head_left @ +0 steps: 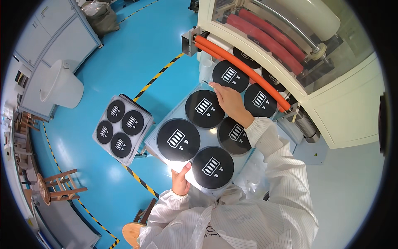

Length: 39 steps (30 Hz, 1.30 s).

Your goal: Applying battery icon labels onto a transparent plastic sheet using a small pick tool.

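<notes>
A clear film sheet (197, 157) printed with large black discs lies in front of me, running out from under the machine's orange roller (236, 62). White bar and dot marks show on each disc. My left hand (181, 180) is closed on the sheet's near left corner, with the thumb on top and the other fingers mostly hidden. Farther off, my right hand (231, 101) reaches over the sheet between the discs, its fingers pinched at the sheet's left edge. A small thin thing shows at those fingertips, too small to name.
Left of the sheet stands a stack of cut printed sheets (120, 128). The cream machine (344, 99) with red rollers rises at the right. A white bin (62, 87), a wooden stool (58, 185) and cabinets (54, 20) stand at the left. Yellow-black tape marks the blue floor.
</notes>
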Each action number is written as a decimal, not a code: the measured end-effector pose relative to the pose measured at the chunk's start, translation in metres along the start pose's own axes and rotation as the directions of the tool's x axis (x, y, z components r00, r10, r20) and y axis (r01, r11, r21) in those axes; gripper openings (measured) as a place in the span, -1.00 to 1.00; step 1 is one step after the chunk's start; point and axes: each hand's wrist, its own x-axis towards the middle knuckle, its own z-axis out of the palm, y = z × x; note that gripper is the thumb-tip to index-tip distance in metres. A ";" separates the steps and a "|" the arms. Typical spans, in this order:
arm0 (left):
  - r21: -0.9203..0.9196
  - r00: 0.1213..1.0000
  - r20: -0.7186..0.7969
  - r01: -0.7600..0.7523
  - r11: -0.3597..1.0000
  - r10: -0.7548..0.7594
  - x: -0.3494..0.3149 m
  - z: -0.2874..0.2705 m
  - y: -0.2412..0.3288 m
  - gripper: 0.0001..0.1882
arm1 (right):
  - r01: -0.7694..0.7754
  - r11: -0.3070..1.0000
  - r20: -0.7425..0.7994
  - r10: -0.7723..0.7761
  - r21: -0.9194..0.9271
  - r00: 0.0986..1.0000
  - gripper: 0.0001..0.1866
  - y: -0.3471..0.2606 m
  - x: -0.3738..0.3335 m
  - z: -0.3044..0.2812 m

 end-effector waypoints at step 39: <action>0.050 0.953 0.204 0.218 0.975 -0.223 -0.017 0.036 0.025 -0.75 | -0.690 0.662 0.366 0.589 0.293 0.720 -0.80 -0.172 -0.229 -0.270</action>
